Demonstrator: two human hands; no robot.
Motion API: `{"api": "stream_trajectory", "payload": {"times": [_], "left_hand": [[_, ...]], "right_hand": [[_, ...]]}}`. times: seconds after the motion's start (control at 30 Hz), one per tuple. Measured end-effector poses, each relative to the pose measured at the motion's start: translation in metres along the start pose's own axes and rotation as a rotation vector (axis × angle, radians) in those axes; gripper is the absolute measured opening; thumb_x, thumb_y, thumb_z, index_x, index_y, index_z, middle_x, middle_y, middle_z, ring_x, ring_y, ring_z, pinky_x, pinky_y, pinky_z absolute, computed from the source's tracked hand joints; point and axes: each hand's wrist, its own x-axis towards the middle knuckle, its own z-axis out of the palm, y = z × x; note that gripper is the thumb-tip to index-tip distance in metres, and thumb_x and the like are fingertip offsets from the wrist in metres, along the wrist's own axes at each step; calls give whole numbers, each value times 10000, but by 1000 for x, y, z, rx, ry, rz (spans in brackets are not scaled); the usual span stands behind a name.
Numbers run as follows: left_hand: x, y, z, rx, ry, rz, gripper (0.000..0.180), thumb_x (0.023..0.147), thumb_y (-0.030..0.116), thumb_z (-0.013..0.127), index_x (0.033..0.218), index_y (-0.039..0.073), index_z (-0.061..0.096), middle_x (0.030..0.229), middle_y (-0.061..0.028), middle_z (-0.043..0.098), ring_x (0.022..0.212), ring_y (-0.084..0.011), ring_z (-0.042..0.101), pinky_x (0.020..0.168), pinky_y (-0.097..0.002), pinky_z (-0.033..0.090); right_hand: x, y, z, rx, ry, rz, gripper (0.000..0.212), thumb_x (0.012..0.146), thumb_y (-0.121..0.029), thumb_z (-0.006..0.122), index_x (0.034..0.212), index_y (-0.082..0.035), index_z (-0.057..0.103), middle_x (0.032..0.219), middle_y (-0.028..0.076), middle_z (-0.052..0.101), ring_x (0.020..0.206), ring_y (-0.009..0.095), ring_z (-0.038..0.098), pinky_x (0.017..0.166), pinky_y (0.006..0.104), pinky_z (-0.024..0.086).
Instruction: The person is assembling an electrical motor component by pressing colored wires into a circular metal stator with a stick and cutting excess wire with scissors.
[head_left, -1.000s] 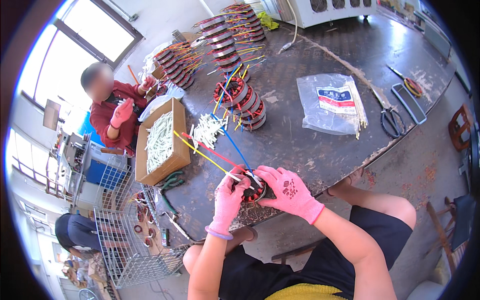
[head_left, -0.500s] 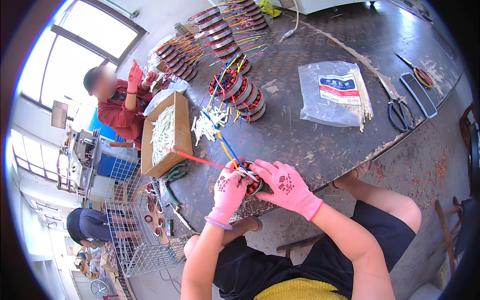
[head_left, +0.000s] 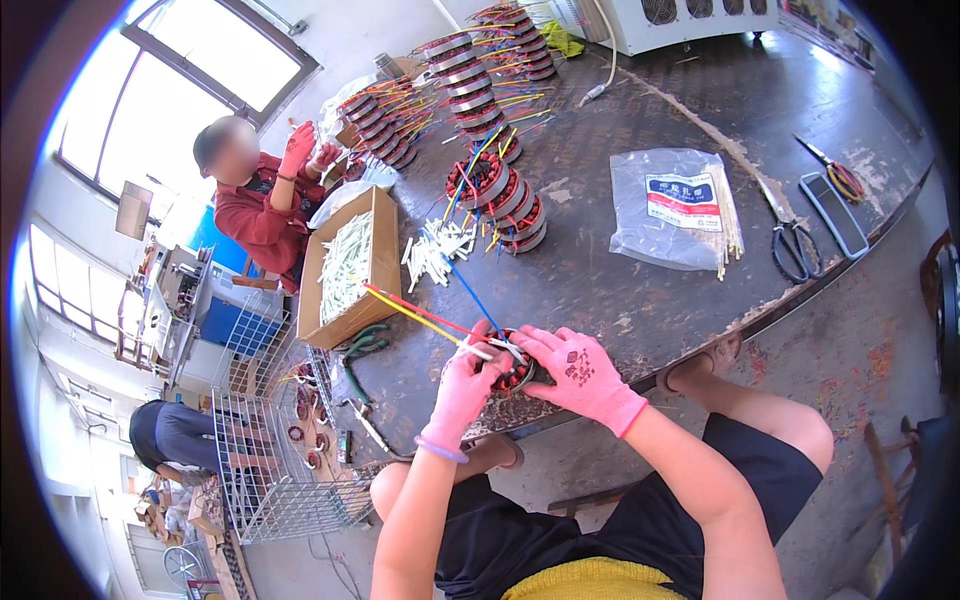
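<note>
A wound motor stator [head_left: 517, 377] with red coils is at the table's near edge, between my gloved hands. My left hand [head_left: 466, 386], in a pink glove, is closed at its left side, thumb and fingers pinching the white-sleeved base of the lead wires. From there a red wire [head_left: 425, 309] and a yellow wire [head_left: 412, 314] stretch up to the left. A blue wire [head_left: 472, 291] rises apart from them. My right hand [head_left: 578, 374], also gloved, grips the stator's right side, fingers over its top. The fingertips partly hide the coils.
Left of the stator lie green-handled pliers [head_left: 356, 362] and a carton [head_left: 384, 250] of white sleeves, with a loose sleeve pile [head_left: 437, 252] beside it. Stacked stators [head_left: 500, 195] stand beyond. Rightward are a plastic bag [head_left: 655, 235], scissors [head_left: 793, 250] and a phone [head_left: 835, 215]. A co-worker [head_left: 262, 205] sits far left.
The yellow wire has swung left from beside the blue one and now lies along the red wire. My hands stay on the stator. The whole view has shifted slightly.
</note>
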Motion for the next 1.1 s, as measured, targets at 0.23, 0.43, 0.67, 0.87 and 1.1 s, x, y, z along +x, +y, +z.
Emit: {"api": "stream_trajectory", "payload": {"times": [0.23, 0.43, 0.67, 0.87, 1.1], "left_hand": [[-18, 28, 6, 453, -29, 213, 159, 890, 129, 670, 1029, 54, 687, 1405, -208, 500, 1354, -333, 451, 1058, -415, 417], [-22, 65, -13, 184, 189, 270, 249, 1009, 96, 498, 1213, 21, 619, 1007, -77, 547, 813, -141, 565, 729, -290, 489], [-16, 74, -11, -226, -27, 212, 198, 1028, 135, 520, 1076, -4, 652, 772, 22, 550, 548, -33, 496, 480, -199, 381], [-6, 57, -18, 9, -14, 418, 197, 941, 76, 613, 1114, -12, 643, 853, -19, 611, 632, -65, 559, 532, -217, 445], [-11, 74, -7, 166, 24, 453, 155, 869, 66, 676, 1009, 5, 702, 850, -78, 611, 743, -183, 650, 690, -314, 531]], "right_hand": [[0, -8, -6, -93, 47, -41, 658, 791, -354, 747, 1372, -131, 535, 1326, 55, 601, 978, 254, 628, 836, 404, 518], [-7, -37, -26, 198, 160, 98, 312, 868, -210, 684, 1157, -102, 638, 921, 99, 666, 764, 287, 665, 682, 383, 529], [28, -58, -20, 45, -8, 43, 213, 899, -275, 635, 997, -87, 615, 918, 119, 651, 811, 335, 664, 681, 439, 529], [36, -51, -23, -112, -178, 70, 233, 914, -289, 615, 912, -57, 592, 825, 150, 638, 797, 353, 664, 673, 464, 527], [36, -54, -24, -102, -208, 135, 269, 916, -316, 619, 908, -47, 614, 834, 154, 656, 793, 361, 667, 665, 465, 531]]}}
